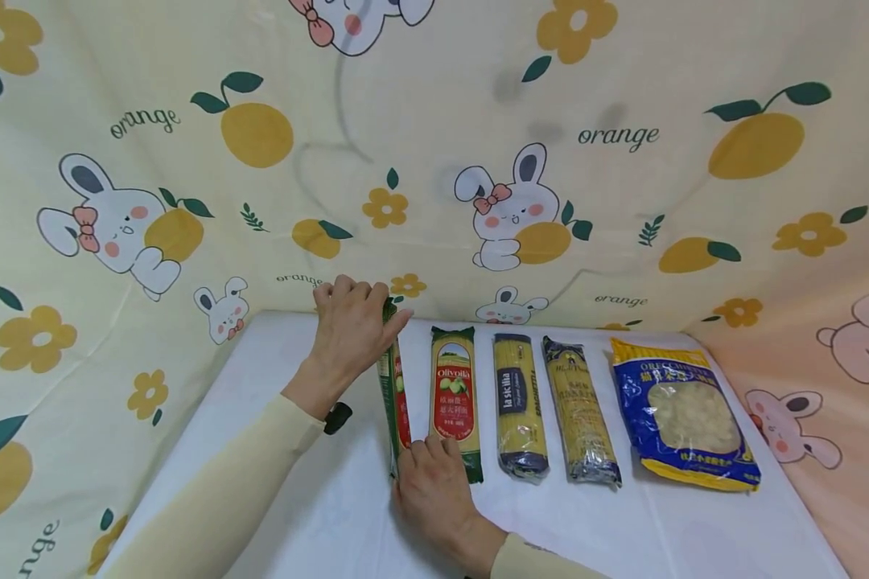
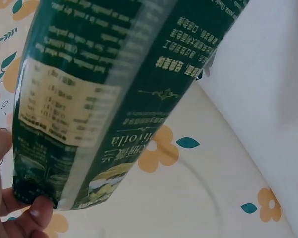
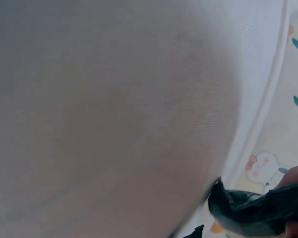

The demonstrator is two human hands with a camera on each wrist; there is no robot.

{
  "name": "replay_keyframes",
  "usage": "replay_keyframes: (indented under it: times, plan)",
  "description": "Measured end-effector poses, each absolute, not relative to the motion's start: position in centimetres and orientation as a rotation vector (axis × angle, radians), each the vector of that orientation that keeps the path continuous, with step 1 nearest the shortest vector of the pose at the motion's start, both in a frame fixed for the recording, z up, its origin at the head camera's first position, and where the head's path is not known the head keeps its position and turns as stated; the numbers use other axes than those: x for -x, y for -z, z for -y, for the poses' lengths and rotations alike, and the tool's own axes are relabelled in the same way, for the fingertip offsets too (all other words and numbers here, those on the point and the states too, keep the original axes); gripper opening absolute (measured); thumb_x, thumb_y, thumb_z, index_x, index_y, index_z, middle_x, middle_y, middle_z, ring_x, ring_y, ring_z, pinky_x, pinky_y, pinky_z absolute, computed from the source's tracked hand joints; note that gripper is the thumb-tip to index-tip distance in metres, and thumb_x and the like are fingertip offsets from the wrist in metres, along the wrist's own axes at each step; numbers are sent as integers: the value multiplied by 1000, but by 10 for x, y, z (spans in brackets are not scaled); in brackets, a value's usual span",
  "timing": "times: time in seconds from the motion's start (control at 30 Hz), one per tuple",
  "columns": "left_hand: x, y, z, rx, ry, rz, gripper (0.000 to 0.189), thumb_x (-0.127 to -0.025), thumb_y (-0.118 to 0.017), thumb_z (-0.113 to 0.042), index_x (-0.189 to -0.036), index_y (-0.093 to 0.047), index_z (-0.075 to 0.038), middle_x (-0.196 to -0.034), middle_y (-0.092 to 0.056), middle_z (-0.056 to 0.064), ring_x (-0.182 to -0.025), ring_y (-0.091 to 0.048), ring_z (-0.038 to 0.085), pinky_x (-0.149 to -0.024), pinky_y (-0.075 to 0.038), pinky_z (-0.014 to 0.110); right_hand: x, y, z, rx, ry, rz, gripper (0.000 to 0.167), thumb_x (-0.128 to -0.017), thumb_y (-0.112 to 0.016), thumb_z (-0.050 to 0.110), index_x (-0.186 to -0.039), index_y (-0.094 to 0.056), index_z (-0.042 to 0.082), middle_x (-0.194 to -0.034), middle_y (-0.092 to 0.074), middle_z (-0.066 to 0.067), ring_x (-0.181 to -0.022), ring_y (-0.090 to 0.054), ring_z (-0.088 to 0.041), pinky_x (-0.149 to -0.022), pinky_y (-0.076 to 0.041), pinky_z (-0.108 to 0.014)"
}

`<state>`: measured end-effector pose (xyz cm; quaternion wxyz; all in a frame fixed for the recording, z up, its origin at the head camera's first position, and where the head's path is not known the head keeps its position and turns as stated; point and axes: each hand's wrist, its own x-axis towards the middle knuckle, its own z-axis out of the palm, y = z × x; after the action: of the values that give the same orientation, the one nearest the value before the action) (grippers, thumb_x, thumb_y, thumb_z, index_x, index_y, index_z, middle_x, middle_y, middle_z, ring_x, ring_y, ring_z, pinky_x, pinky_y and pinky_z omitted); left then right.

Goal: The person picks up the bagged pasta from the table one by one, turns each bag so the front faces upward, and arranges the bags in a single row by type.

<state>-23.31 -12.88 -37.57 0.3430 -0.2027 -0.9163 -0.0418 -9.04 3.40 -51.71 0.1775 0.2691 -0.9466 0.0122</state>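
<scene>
A green and red pasta pack (image 1: 398, 394) stands turned on its side at the left of a row of packs. My left hand (image 1: 351, 330) grips its far end, and the left wrist view shows the fingers at the green corner of the pack's printed back (image 2: 94, 99). At the near end, my right hand (image 1: 438, 494) holds the pack; its green end (image 3: 253, 210) sits between the fingers in the right wrist view. Just right of it lies another Olivoilà pasta pack (image 1: 454, 394), face up, its lower part partly hidden by my right hand.
Further right on the white table (image 1: 290, 498) lie a La Sicilia spaghetti pack (image 1: 520, 402), a clear pasta pack with dark ends (image 1: 582, 410) and a blue and yellow orecchiette bag (image 1: 684, 414). A patterned cloth (image 1: 420, 121) rises behind and at both sides.
</scene>
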Motion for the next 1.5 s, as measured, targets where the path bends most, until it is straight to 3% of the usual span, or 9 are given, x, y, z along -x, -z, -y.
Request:
replay_keyframes:
  times: [0.07, 0.27, 0.47, 0.7, 0.93, 1.17, 1.33, 1.5]
  plan:
    - [232, 373, 130, 517, 117, 2423, 42, -102, -68, -46, -99, -67, -4, -84, -70, 16, -95, -58, 39, -84, -37, 55, 90, 516, -31, -759, -25, 2684, 33, -92, -78, 43, -101, -69, 13, -91, -66, -2, -87, -51, -20, -81, -42, -36]
    - [230, 371, 132, 536, 205, 2432, 19, -103, -66, -23, -100, -68, -4, -84, -72, 16, -93, -57, 38, -81, -37, 52, 91, 515, -24, -733, -15, 2662, 28, -92, -76, 38, -96, -67, 12, -88, -65, -3, -84, -52, -21, -78, -41, -35]
    - [229, 373, 131, 547, 259, 2430, 16, -105, -64, -20, -102, -69, -5, -88, -74, 15, -93, -56, 37, -80, -37, 51, 91, 515, -25, -730, 25, 2686, 36, -92, -75, 47, -101, -69, 13, -92, -66, -3, -88, -53, -22, -81, -43, -37]
    - [224, 374, 128, 568, 370, 2421, 17, -107, -60, -17, -97, -65, -4, -85, -70, 15, -92, -55, 38, -78, -35, 52, 92, 520, -32, -795, 21, 2695, 50, -97, -66, 62, -112, -69, 15, -101, -70, -3, -98, -58, -22, -94, -49, -42]
    - [219, 372, 126, 595, 499, 2376, 16, -106, -63, -16, -96, -65, -4, -84, -69, 14, -93, -55, 38, -80, -36, 54, 95, 521, -42, -877, -45, 2718, 46, -104, -56, 61, -107, -65, 17, -101, -66, 0, -102, -58, -20, -100, -50, -43]
    - [221, 376, 134, 668, 650, 2397, 12, -107, -62, -14, -100, -63, -4, -91, -72, 13, -96, -54, 37, -88, -34, 58, 111, 527, -57, -759, -80, 2632, 35, -103, -67, 46, -98, -65, 11, -95, -66, -5, -101, -60, -26, -101, -49, -50]
    - [223, 381, 143, 711, 730, 2398, 10, -106, -62, -12, -100, -60, -4, -87, -65, 10, -98, -52, 35, -89, -31, 55, 123, 532, -58, -708, -61, 2596, 45, -98, -71, 52, -93, -62, 9, -93, -64, -8, -99, -60, -29, -106, -46, -54]
    - [225, 387, 149, 731, 801, 2377, 10, -105, -62, -11, -100, -59, -4, -89, -65, 11, -101, -52, 33, -90, -30, 53, 127, 535, -55, -742, -69, 2619, 44, -96, -73, 54, -92, -64, 11, -90, -62, -4, -97, -58, -25, -98, -47, -46]
